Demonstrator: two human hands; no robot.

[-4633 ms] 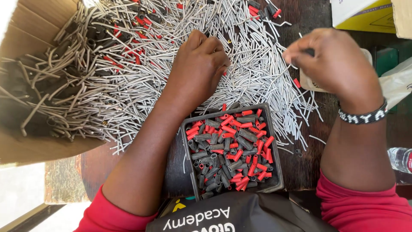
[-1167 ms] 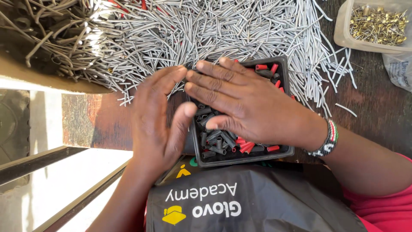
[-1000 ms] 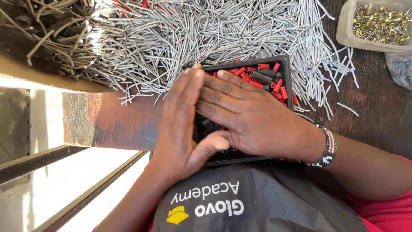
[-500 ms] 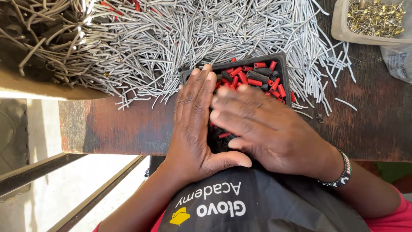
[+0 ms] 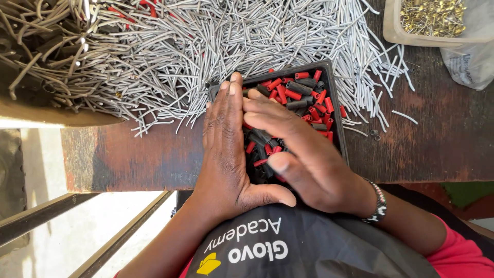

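Both hands flat in the tray (image 5: pixel 329 82) at the bench's (image 5: pixel 128 159) six-o'clock edge: left hand (image 5: pixel 224 149) fingers pressed together, right hand (image 5: pixel 303 154) spread, pinching nothing. Sleeves (image 5: pixel 293 95) could spill over that overhanging rim if pushed hard.

I see my left hand (image 5: pixel 224 149) flat along the black tray's (image 5: pixel 329 77) left side, my right hand (image 5: pixel 303 154) spread over its red and black tube pieces (image 5: pixel 296 95). Grey wire bits (image 5: pixel 206 46) cover the table's (image 5: pixel 134 159) far edge.
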